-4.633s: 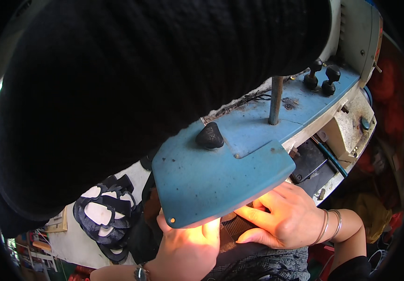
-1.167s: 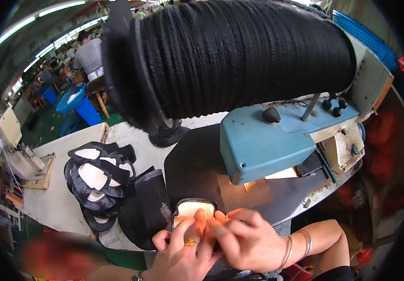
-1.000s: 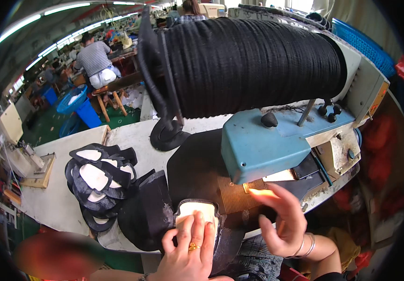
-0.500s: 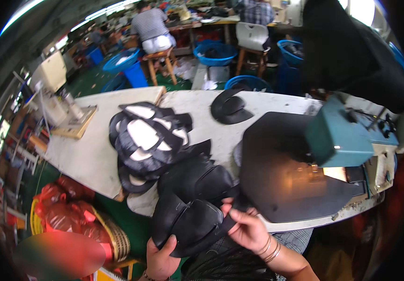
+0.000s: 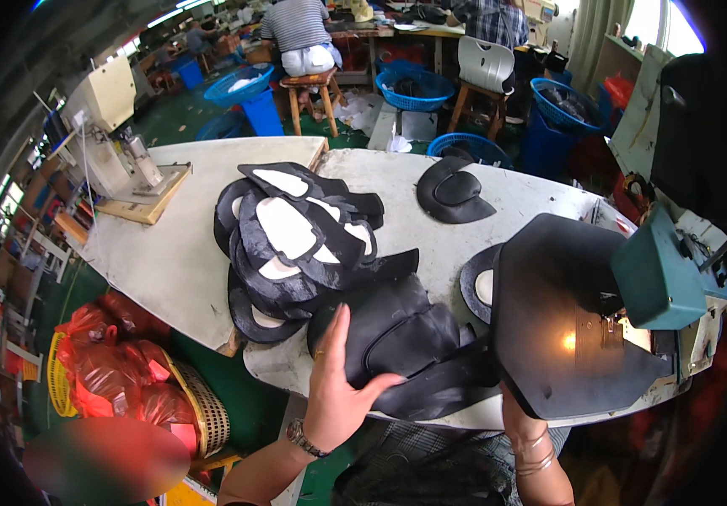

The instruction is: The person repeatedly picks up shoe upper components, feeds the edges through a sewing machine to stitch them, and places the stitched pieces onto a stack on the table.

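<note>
Head view shows the left hand (image 5: 336, 395) open, fingers spread, lying flat on the black shoe pieces (image 5: 397, 337) at the near edge of the white table (image 5: 169, 253). Right hand (image 5: 517, 403) is mostly hidden under the black machine plate (image 5: 566, 320), so I cannot tell its grip.

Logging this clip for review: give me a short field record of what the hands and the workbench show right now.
Left hand: open, fingers spread, resting on a stack of black cut pieces.
Right hand: only the wrist with bangles shows; the hand is hidden under a black flat panel.
Bench: white, with a pile of black-and-white pieces.
Machine: blue-green sewing head, lamp lit beneath.
</note>
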The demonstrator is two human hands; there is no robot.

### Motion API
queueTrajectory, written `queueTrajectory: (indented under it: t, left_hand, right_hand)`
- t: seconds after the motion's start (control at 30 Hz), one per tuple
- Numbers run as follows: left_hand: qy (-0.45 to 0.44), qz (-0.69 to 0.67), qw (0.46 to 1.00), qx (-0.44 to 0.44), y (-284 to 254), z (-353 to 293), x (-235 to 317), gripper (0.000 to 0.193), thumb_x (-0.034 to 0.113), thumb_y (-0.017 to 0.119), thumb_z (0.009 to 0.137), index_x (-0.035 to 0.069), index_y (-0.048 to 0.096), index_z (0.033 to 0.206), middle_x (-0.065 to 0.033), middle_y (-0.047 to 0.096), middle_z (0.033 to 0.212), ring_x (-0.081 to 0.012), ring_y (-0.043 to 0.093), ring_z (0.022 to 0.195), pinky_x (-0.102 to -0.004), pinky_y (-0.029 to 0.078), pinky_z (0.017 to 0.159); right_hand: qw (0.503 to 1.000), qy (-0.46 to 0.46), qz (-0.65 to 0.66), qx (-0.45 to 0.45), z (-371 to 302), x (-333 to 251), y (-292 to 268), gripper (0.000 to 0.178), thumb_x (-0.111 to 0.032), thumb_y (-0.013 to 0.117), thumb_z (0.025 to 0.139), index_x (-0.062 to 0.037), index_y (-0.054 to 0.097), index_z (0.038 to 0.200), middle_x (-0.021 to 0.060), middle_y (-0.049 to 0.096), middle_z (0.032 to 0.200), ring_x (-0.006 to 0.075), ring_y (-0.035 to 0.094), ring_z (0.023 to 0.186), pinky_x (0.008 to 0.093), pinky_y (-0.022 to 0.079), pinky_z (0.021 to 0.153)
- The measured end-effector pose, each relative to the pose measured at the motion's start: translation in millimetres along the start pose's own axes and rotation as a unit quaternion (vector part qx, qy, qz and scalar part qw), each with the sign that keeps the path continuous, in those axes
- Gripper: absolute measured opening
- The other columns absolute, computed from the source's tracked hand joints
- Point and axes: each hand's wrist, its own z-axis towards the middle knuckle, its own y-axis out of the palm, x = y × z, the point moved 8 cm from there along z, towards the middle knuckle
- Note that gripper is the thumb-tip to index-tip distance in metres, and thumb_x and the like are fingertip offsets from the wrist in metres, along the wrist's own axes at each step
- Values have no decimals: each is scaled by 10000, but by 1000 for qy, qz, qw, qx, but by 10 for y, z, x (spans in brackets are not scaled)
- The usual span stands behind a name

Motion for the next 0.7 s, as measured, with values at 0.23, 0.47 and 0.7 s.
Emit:
queueTrajectory:
  t: [0.23, 0.47, 0.7]
  left_hand:
    - [56, 463, 878, -105, -240, 1045, -445, 811, -115, 575, 689, 170, 481, 1442, -176, 284, 1586, -428, 200, 1447, -573, 213, 1087]
    - [102, 470, 870, -109, -560, 1497, -1003, 298, -29, 541, 809, 89, 737, 1001, -157, 714, 1075, -312, 616, 1170, -534, 313, 1106]
    - [42, 195, 977, 81, -883, 1411, -680, 143, 11, 717, 812, -14, 698, 951, -114, 737, 828, -160, 713, 720, -289, 541, 664]
  right_hand:
    - [825, -101, -554, -43, -150, -357, 153, 310, -128, 592, 958, -43, 560, 1254, 96, 583, 1224, 226, 564, 1110, 347, 443, 972]
    - [817, -110, -554, -115, -61, -161, 610, 292, -52, 584, 943, -15, 560, 1232, 107, 576, 1202, 209, 567, 1064, 343, 451, 948]
    - [800, -129, -555, -190, -271, -101, 1042, 282, 25, 576, 928, 13, 560, 1209, 118, 570, 1181, 192, 570, 1018, 339, 458, 923]
